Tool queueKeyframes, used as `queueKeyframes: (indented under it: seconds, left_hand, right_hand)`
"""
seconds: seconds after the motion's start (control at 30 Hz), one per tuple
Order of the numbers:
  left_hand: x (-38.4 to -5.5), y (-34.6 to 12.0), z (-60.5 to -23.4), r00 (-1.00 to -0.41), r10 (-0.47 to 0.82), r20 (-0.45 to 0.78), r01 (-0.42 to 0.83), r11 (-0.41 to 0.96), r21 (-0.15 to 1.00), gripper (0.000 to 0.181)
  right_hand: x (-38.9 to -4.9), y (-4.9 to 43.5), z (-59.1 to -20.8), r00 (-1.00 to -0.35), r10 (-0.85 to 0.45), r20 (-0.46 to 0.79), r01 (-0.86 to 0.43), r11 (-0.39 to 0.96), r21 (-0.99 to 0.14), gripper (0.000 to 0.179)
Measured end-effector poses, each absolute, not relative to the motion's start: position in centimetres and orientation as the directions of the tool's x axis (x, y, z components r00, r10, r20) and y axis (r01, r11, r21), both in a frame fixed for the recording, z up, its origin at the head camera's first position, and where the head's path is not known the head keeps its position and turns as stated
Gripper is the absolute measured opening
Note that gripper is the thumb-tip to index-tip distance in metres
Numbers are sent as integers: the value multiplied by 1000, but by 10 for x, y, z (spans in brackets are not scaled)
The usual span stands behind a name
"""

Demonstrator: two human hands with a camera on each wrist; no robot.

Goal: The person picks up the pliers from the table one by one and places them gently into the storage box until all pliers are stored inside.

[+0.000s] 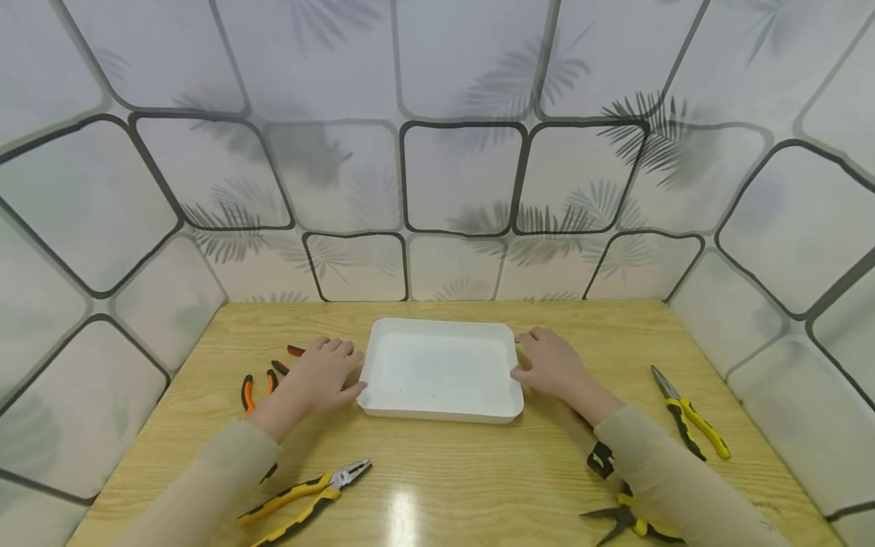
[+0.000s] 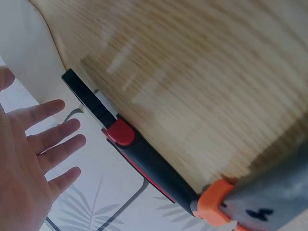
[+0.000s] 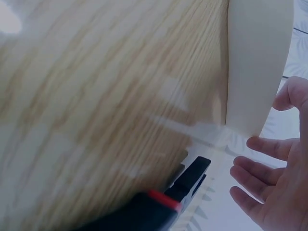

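A white rectangular tray (image 1: 440, 368) lies on the wooden table between both hands. At its left side is my left hand (image 1: 319, 377), thumb tip by the rim and fingers extended. My right hand (image 1: 555, 366) touches the tray's right side with its thumb and a fingertip, fingers not wrapped round it. In the left wrist view, the left hand's fingers are spread near a black-and-red tool (image 2: 154, 166) whose kind I cannot tell. The right wrist view has the tray's outer wall (image 3: 255, 62) against the right fingertips, with another black-and-red tool (image 3: 139, 211) below.
Yellow-and-black combination pliers (image 1: 316, 507) lie front left. Long-nose pliers (image 1: 704, 429) lie at the right; another yellow-and-black pair (image 1: 622, 518) is partly under the right sleeve. An orange-handled tool (image 1: 247, 393) sits left, partly hidden by the left arm. Patterned walls (image 1: 458, 182) enclose the table.
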State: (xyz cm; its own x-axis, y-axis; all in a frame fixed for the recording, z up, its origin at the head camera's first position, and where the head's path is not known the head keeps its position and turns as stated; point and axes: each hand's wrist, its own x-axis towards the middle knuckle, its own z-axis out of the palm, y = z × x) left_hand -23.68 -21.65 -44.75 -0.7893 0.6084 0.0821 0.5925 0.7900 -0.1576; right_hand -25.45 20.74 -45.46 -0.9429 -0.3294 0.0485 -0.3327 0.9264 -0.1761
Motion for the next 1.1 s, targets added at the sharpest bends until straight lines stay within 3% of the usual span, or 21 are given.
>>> queueKeyframes:
  seconds: [1.1]
  left_hand:
    - [-214, -205, -448, -756, 649, 78, 628, 754, -193, 50]
  right_hand:
    - [-240, 226, -454, -885, -450, 121, -460, 884, -77, 50]
